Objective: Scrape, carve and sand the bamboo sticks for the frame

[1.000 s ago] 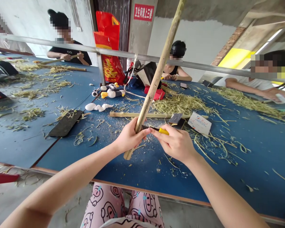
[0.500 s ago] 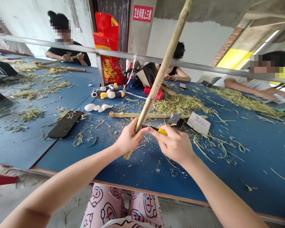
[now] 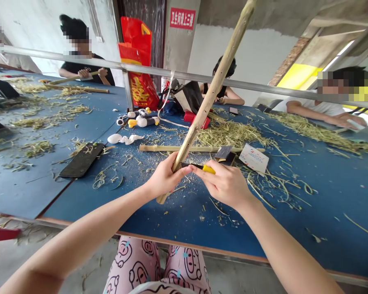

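My left hand (image 3: 165, 175) is wrapped round the lower part of a long peeled wooden stick (image 3: 208, 98), which slants up and away to the right. A knife with a yellow handle (image 3: 209, 169) is in my right hand (image 3: 225, 181); its dark blade rests against the stick just above my left hand. My left thumb reaches out to the blade, close to my right index finger. Behind my hands a second stick (image 3: 159, 148) lies flat across the table. The fingers behind the stick are partly hidden.
Shavings (image 3: 233, 134) are heaped beyond the sticks on the blue table (image 3: 88, 204). A black phone (image 3: 82, 160) lies left, a printed white card (image 3: 254, 158) right. A metal rail (image 3: 104, 63) crosses behind, near a red bag (image 3: 141, 87). Several people sit opposite.
The stick's upper end has tipped slightly to the right. Both hands keep their grip, and the knife stays against the stick. The whole view has shifted a little.
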`<action>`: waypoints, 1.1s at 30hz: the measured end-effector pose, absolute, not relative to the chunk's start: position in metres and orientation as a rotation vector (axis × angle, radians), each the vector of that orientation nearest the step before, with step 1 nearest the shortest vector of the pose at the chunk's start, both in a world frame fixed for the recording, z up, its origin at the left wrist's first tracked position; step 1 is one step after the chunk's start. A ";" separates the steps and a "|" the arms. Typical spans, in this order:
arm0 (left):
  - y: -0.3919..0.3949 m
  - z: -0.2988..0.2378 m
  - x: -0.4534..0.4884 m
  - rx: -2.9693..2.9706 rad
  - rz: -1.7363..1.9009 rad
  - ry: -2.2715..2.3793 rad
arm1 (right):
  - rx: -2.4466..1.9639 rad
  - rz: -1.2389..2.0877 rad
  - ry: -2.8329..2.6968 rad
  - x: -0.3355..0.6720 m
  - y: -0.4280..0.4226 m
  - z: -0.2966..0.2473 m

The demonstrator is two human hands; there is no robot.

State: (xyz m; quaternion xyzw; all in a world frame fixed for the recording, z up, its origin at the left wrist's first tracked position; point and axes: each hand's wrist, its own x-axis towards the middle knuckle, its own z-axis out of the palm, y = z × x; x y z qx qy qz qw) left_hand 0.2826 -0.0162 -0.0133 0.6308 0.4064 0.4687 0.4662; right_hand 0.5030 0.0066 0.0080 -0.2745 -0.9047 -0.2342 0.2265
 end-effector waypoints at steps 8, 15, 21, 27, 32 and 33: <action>-0.019 -0.019 0.293 1.379 1.251 1.052 | -0.988 -0.657 -2.385 0.483 -0.007 -0.004; -0.006 -0.019 0.284 1.267 1.218 0.819 | -1.046 -0.082 -2.196 0.485 0.004 -0.007; 0.006 -0.020 0.272 1.228 1.223 0.687 | -1.164 0.065 -2.051 0.491 0.012 -0.005; 0.007 -0.014 0.267 1.197 1.240 0.663 | -1.108 -0.034 -2.245 0.490 0.010 -0.006; 0.008 -0.012 0.260 1.178 1.292 0.751 | -1.226 -0.149 -2.428 0.480 0.015 0.022; 0.009 -0.012 0.259 1.195 1.289 0.774 | -1.246 -0.173 -2.447 0.476 0.017 0.030</action>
